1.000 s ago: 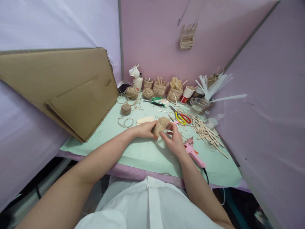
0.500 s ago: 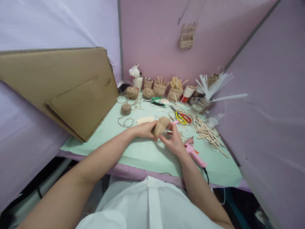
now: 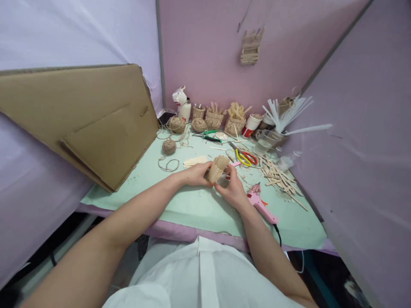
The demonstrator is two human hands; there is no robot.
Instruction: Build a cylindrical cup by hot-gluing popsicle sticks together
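A small cup clad in upright wooden sticks (image 3: pixel 217 168) lies tilted between both hands over the pale green mat (image 3: pixel 192 205). My left hand (image 3: pixel 195 174) grips its left side with the fingers wrapped round it. From the right, my right hand (image 3: pixel 233 188) holds the clear cup part, fingers curled against it. A flat bundle of wooden sticks (image 3: pixel 195 161) lies just behind my left hand.
A pink glue gun (image 3: pixel 261 205) lies right of my right hand, loose wooden sticks (image 3: pixel 279 177) beyond it. Yellow and red scissors (image 3: pixel 244 156), green pliers (image 3: pixel 208 135), twine balls (image 3: pixel 169 146) and stick-filled baskets (image 3: pixel 236 122) sit behind. Cardboard sheets (image 3: pixel 96 115) lean at the left.
Both hands stay on the stick-clad cup. My right hand's fingers have shifted slightly along its side; the view has tilted a little.
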